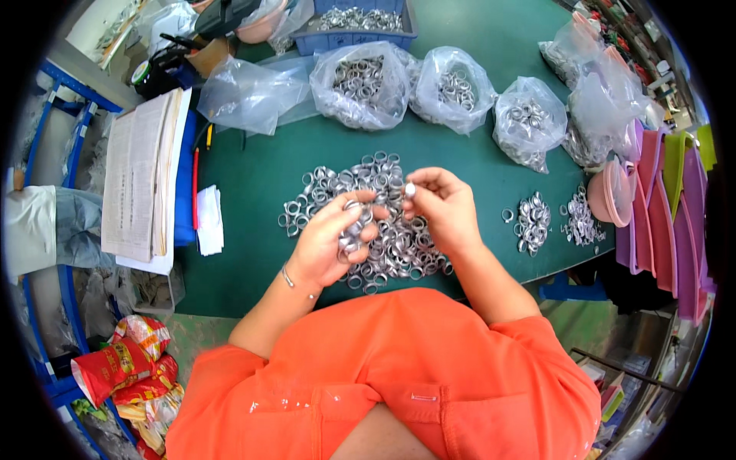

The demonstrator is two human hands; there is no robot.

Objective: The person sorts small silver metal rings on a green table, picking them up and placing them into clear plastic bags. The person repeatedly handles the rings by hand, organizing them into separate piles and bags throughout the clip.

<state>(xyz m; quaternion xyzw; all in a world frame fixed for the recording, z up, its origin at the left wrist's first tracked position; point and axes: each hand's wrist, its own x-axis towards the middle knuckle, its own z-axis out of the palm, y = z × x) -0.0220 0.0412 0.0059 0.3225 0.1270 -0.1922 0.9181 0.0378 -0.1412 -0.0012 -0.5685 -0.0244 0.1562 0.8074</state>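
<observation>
Above a broad heap of silver metal rings [402, 249], both hands are raised close together. My left hand [322, 239], wearing a thin bracelet at the wrist, cups a handful of metal rings [352, 234] in its curled fingers. To its right, my right hand [448, 205] pinches a single silver ring [410, 189] between thumb and fingertips; part of that ring is covered. On the right of the green table lie a small ring pile [532, 224] and another small pile [581, 222] by its edge.
Clear plastic bags of rings [360, 84] line the far side, before a blue crate [356, 40]. Papers [142, 172], a red pen [195, 188] and a white slip [209, 221] lie left. A pink bowl [611, 195] and coloured bins [655, 207] stand right.
</observation>
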